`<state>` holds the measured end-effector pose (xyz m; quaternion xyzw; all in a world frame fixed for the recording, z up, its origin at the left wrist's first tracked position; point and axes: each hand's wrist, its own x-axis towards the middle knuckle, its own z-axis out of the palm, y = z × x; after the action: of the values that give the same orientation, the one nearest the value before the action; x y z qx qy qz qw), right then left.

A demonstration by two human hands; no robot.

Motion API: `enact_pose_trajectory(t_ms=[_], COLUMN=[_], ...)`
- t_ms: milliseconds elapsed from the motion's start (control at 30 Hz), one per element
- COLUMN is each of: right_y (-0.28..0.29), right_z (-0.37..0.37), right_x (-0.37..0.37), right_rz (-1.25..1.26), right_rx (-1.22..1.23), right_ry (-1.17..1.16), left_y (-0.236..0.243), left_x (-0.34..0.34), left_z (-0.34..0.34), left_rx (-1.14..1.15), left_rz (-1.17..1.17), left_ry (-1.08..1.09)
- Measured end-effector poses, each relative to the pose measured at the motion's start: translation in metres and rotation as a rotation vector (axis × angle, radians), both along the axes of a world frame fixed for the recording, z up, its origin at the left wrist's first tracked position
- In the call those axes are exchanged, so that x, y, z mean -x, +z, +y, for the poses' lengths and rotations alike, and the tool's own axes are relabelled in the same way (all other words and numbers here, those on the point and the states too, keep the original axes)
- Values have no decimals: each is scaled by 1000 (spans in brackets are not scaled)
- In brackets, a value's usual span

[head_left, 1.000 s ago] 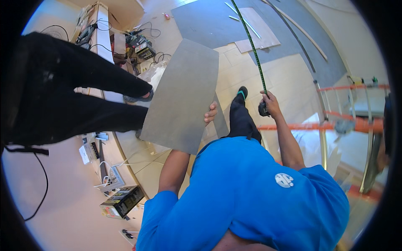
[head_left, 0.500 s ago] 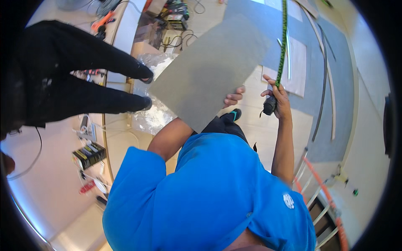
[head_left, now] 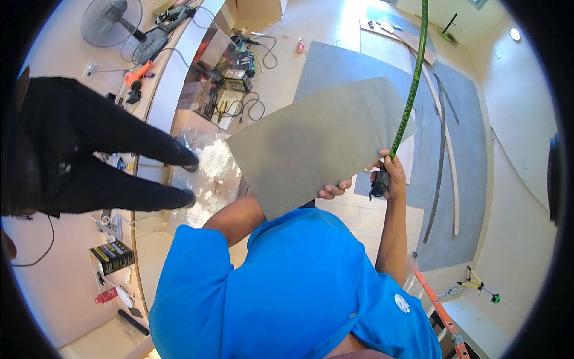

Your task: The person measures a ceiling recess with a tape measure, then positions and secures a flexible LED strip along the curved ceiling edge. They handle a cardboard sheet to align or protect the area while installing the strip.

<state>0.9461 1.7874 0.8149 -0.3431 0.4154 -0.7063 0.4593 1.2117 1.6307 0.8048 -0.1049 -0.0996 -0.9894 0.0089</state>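
A flat grey board (head_left: 311, 140) lies across in front of my body. My left forearm passes under it, and the fingers of my left hand (head_left: 335, 189) curl round its lower right edge; the palm is hidden beneath. Close to the board's right corner, my right hand (head_left: 391, 176) is closed round a black tape measure (head_left: 379, 184). From its case the green blade (head_left: 412, 90) runs out, curving up to the top of the picture.
At left stands a person in black trousers (head_left: 113, 137), feet by white powder on plastic sheeting (head_left: 212, 167). A bench (head_left: 158, 78) carries a fan (head_left: 116, 21) and tools. Grey sheets (head_left: 460, 179) with long strips cover the floor at right. An orange ladder (head_left: 436, 302) stands low right.
The board has turned so its far end swings right and down. My right hand has come down and left, bringing the tape measure to the board's right corner. The head view has shifted.
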Motion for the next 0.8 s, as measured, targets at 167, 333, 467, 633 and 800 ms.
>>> enact_pose_trajectory(t_ms=[167,333,467,633,800], right_y=[24,57,91,115,119], right_z=[-49,-132,-206,-299,-374], right_x=[47,77,102,140,159], right_rz=[31,137,279,331,299], right_rx=[-49,12,-20,-28,-5], right_ry=[-55,31,-26,-39,46], left_y=[2,16,35,41,24], left_x=[53,82,97,86,68], left_z=[-55,-123,-206,-291,-337], left_rx=[-43,-13,-29,-67,-59], left_rz=[-77,-226,-305,-435,-454], left_ry=[-37,-12,158,625,962])
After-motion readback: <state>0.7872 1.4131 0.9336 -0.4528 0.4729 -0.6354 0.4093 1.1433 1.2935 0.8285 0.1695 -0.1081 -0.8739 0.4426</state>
